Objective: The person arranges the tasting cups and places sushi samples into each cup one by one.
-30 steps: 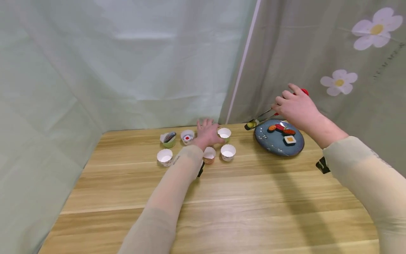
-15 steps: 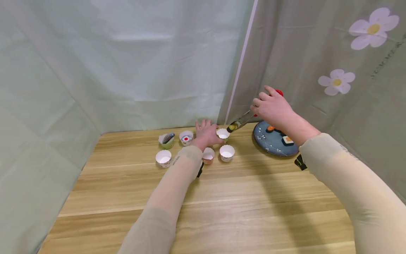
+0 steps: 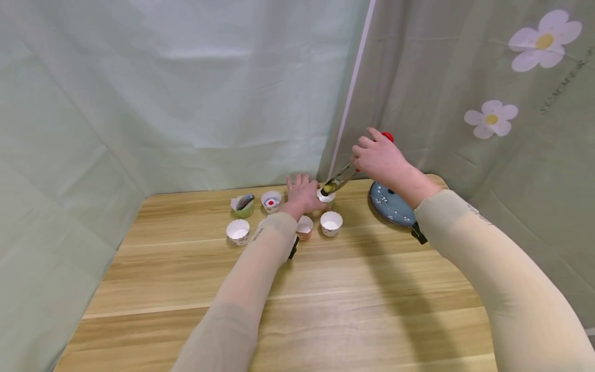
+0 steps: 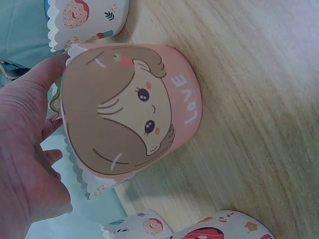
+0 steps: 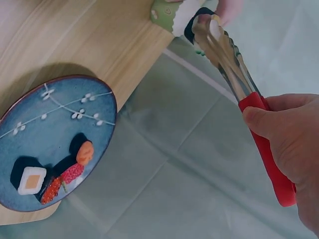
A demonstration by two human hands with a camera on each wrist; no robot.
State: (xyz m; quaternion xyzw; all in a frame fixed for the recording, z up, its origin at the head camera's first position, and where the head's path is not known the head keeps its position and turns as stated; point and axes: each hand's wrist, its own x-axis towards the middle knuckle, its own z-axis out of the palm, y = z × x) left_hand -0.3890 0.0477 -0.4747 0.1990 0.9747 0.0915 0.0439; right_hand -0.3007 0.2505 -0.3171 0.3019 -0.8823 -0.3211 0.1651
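Observation:
My right hand (image 3: 381, 160) grips red-handled metal tongs (image 5: 261, 144). Between the tongs' tips is a toy sushi piece (image 3: 328, 188), dark-wrapped with a yellow top, right over the mouth of a green paper baking cup (image 5: 163, 18). My left hand (image 3: 304, 196) holds that cup between thumb and forefinger, its other fingers spread out. Below the left palm, a pink paper cup (image 4: 149, 114) printed with a cartoon face and "LOVE" stands on the table. Part of the green cup is hidden by the left hand and the tongs.
A blue oval plate (image 5: 45, 124) bears several toy sushi pieces at right. Left of the left hand stand a cup (image 3: 271, 202) with a red-centred roll and a green cup (image 3: 244, 206) with a grey-topped piece. White-lined cups (image 3: 331, 223) (image 3: 238, 231) form the front row.
My right hand has moved left from beside the plate, bringing the tongs and the sushi piece over the green cup. The left hand has stayed at that cup.

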